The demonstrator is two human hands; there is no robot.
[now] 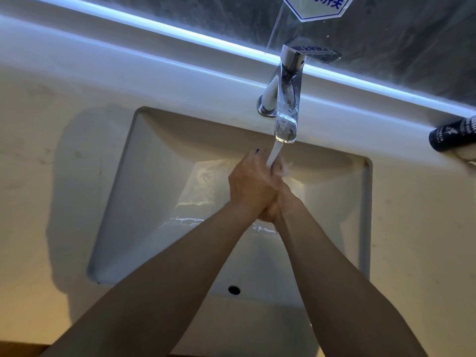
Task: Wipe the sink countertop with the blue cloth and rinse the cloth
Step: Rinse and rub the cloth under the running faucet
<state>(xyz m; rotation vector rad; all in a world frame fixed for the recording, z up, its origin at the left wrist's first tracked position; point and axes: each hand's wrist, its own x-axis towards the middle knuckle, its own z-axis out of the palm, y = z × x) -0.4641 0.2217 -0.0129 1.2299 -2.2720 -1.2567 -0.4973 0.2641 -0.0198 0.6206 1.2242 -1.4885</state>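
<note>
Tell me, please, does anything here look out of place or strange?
Yes. A dark bottle lies on its side on the countertop at the right edge. No blue cloth is visible; the left hand and right hand are pressed together under the faucet stream.

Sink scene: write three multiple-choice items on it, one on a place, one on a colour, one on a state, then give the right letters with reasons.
1. Where is the dark bottle?
A. in the basin
B. on the countertop at the right edge
C. under the faucet

2. What colour is the bottle?
A. black
B. red
C. yellow

3. What state is the faucet in?
A. running
B. off
C. covered by a cloth

Answers:
1 B, it lies on the countertop at the far right.
2 A, its body is black with white print.
3 A, a stream falls onto the left hand and right hand, pressed together over the basin.
</note>
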